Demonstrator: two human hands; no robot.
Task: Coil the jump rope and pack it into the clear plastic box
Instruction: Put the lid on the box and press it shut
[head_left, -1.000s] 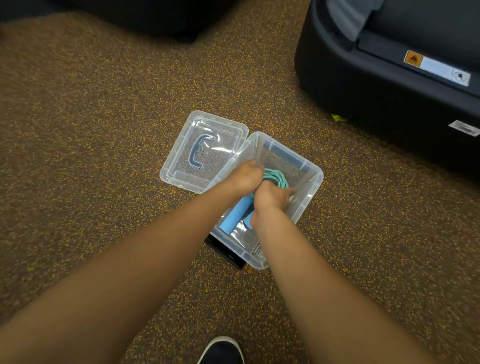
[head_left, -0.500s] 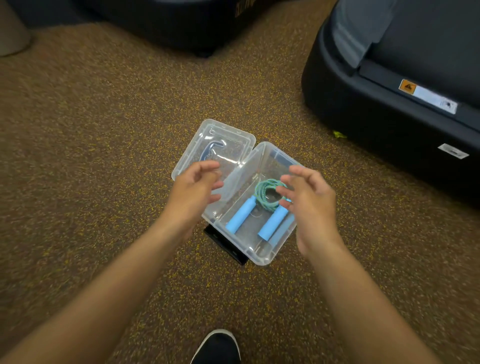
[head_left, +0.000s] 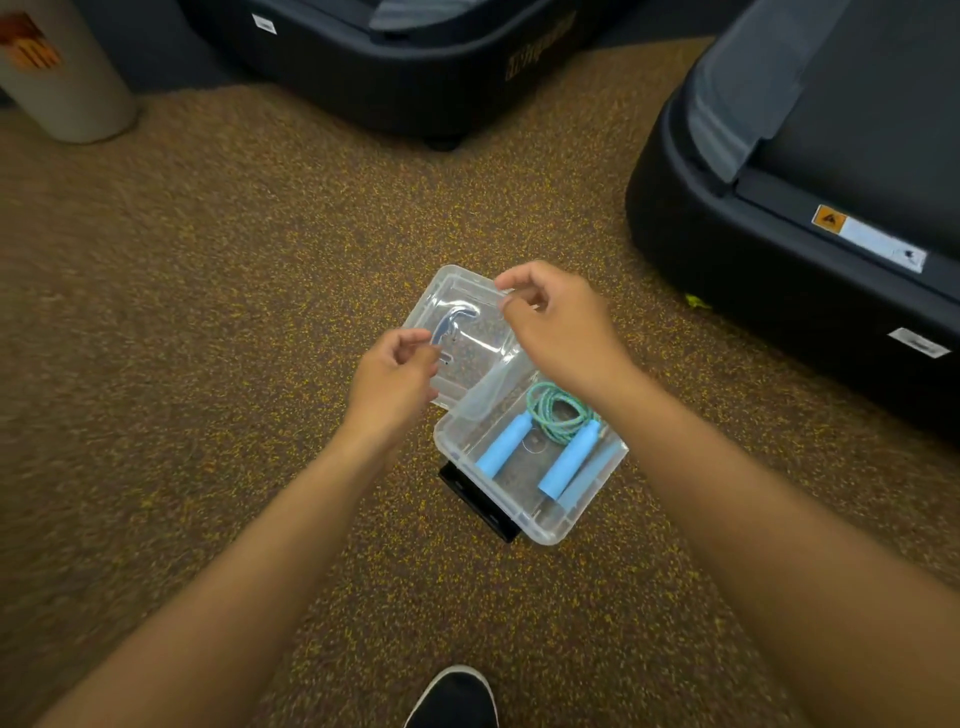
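The clear plastic box (head_left: 546, 535) stands open on the carpet. Inside it lies the jump rope: a green coil (head_left: 560, 415) at the far end and two light blue handles (head_left: 503, 447) (head_left: 569, 458) side by side pointing toward me. The clear lid (head_left: 462, 338) with its blue handle lies just left of and beyond the box, its near edge overlapping the box rim. My left hand (head_left: 392, 382) pinches the lid's near-left edge. My right hand (head_left: 563, 332) pinches the lid's far-right corner and hides the box's far end.
A flat black object (head_left: 478, 506) sticks out from under the box's near-left side. Black machine bases stand at the right (head_left: 789, 249) and at the back (head_left: 415, 78). A pale cylinder (head_left: 62, 78) is at the far left. My shoe (head_left: 453, 699) is at the bottom edge.
Both hands let go of the rope and left the box, leaving the coil and handles inside. They moved up and to the left onto the lid and closed on its edges.
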